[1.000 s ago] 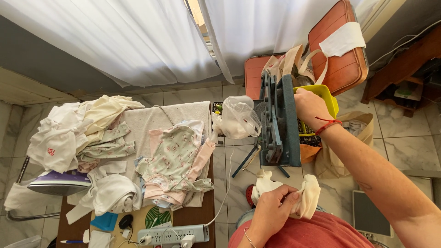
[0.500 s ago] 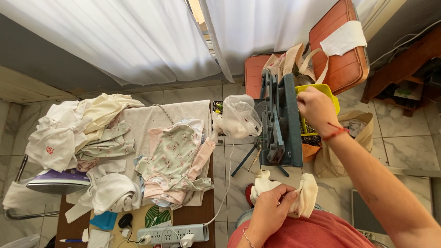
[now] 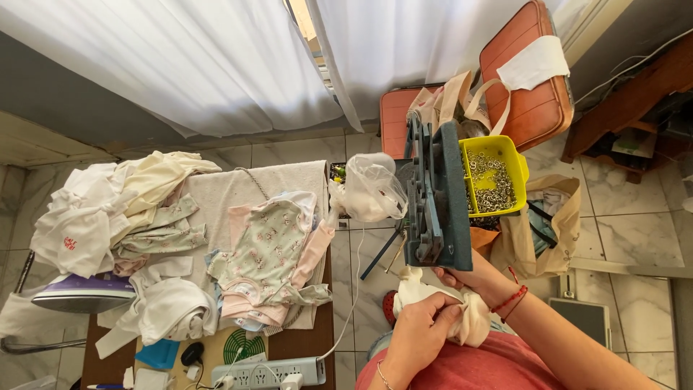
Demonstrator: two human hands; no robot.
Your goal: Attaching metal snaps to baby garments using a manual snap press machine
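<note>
- At the far left I see a purple iron [image 3: 81, 292] lying at the edge of the table [image 3: 321, 339], below a heap of white and cream clothes [image 3: 108, 209].
- More to the middle, a pale green printed baby garment [image 3: 268, 249] lies spread on a pink one, on a beige towel [image 3: 238, 189].
- At the bottom edge of the table there is a white power strip [image 3: 271, 373].
- My left hand [image 3: 419, 334] is closed on a small cream cloth [image 3: 440, 307]; the fingers are pinching its fabric from the left side.
- The cloth is just under the base of the blue-grey hand press [image 3: 433, 198], in front of my body.
- My right hand [image 3: 473, 278] holds the same cloth from behind, the fingers curled into it, close under the press.
- To the right of the press stands a yellow tray [image 3: 521, 173] full of small metal snaps.
- Far right, a brown paper bag [image 3: 548, 231] is on the tiled floor.
</note>
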